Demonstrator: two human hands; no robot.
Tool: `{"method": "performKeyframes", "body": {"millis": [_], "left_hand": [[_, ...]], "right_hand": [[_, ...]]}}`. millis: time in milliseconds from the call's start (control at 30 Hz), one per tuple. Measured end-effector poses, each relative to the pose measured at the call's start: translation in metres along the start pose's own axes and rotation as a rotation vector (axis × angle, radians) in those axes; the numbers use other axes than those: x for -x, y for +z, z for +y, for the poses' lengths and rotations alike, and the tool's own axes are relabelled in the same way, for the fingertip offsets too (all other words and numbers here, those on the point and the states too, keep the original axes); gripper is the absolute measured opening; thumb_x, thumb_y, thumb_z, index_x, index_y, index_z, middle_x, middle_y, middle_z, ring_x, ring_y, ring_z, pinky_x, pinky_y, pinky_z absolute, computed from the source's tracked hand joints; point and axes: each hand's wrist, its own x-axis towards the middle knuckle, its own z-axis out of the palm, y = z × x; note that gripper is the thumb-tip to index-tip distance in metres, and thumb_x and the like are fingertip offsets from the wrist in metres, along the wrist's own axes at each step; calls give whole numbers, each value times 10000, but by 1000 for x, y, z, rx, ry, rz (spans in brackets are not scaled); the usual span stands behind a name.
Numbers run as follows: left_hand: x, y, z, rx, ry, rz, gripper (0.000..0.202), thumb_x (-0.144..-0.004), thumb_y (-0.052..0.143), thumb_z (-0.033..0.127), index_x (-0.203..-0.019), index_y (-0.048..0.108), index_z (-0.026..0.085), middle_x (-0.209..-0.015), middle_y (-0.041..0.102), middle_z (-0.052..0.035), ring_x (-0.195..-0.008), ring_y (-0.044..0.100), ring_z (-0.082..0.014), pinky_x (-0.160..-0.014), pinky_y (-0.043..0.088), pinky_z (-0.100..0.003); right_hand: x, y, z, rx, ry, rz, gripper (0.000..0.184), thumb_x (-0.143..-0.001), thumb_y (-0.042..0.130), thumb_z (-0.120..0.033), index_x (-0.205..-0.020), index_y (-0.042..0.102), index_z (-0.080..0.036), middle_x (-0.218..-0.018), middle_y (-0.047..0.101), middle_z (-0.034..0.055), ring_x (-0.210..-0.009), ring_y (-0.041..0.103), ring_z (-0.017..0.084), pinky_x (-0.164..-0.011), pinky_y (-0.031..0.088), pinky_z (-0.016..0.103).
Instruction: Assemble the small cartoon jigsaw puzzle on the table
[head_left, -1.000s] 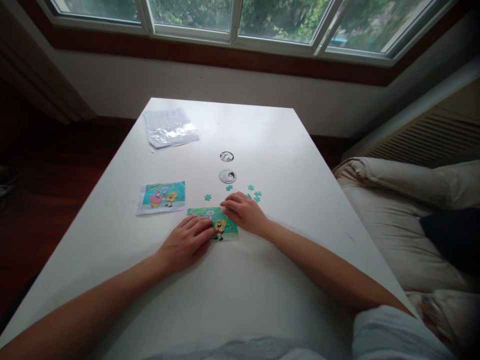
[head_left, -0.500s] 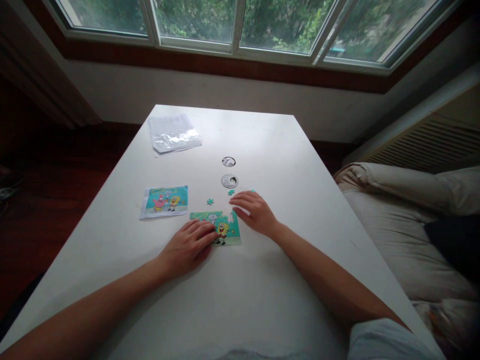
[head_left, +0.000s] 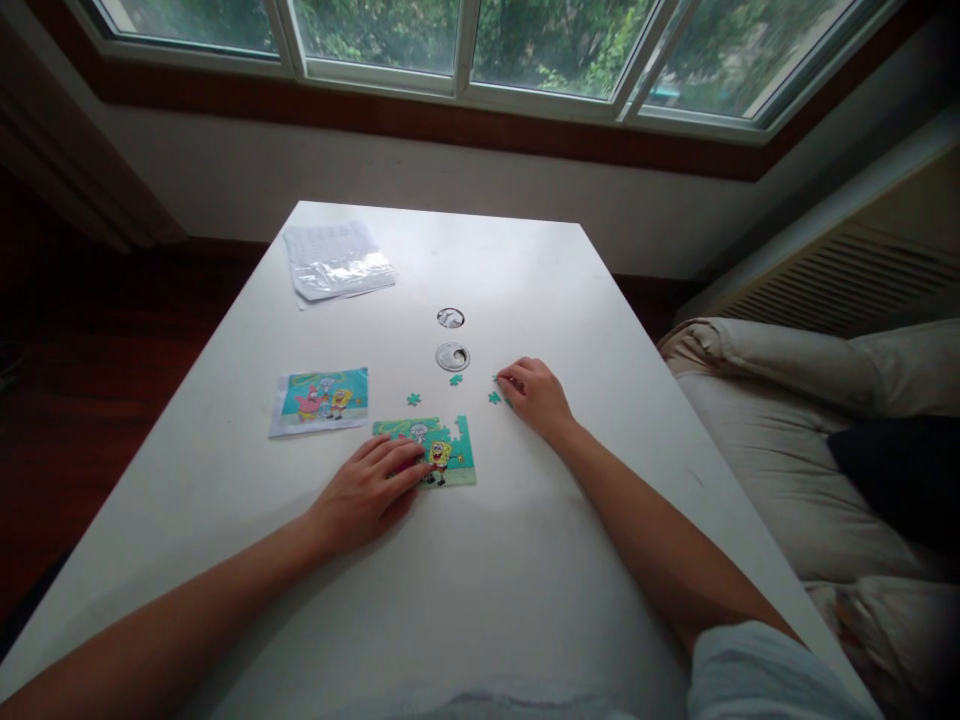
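Observation:
A partly assembled jigsaw puzzle [head_left: 454, 465] with cartoon figures lies on the white table, with a gap along its upper right edge. My left hand [head_left: 375, 485] rests flat over its lower left part, fingers stretched out, covering some of the picture. Beyond the puzzle's upper right corner, my right hand [head_left: 534, 395] has its fingertips pinched at a small green puzzle piece [head_left: 496, 377], mostly hidden by the fingers. Close by lies a loose piece [head_left: 493, 398], with another partly under the hand. Two more green pieces, one [head_left: 413, 399] and another [head_left: 456, 380], lie above the puzzle.
To the left of the puzzle is a picture sheet [head_left: 322, 400] showing the same cartoon scene. Papers in a clear plastic sleeve [head_left: 337, 262] lie at the table's far left. Two round grommets [head_left: 452, 356] are set in the tabletop [head_left: 480, 600]. A beige sofa [head_left: 750, 430] stands on the right.
My right hand has moved right, away from the puzzle's corner, and its fingers have closed at a loose piece, uncovering the puzzle's gap. My left hand stays on the puzzle. The view has shifted slightly.

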Motion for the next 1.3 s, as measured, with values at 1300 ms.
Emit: {"method": "performKeyframes", "body": {"millis": [1300], "left_hand": [[-1, 2, 0, 11, -49, 35, 358, -991, 541, 199, -1333, 634, 253, -1348, 636, -105, -1278, 564, -284, -1133, 449, -525]], "right_hand": [[-6, -4, 16, -89, 77, 47, 205, -889, 581, -169, -960, 758, -245, -957, 704, 71, -959, 602, 259, -878, 494, 418]]}}
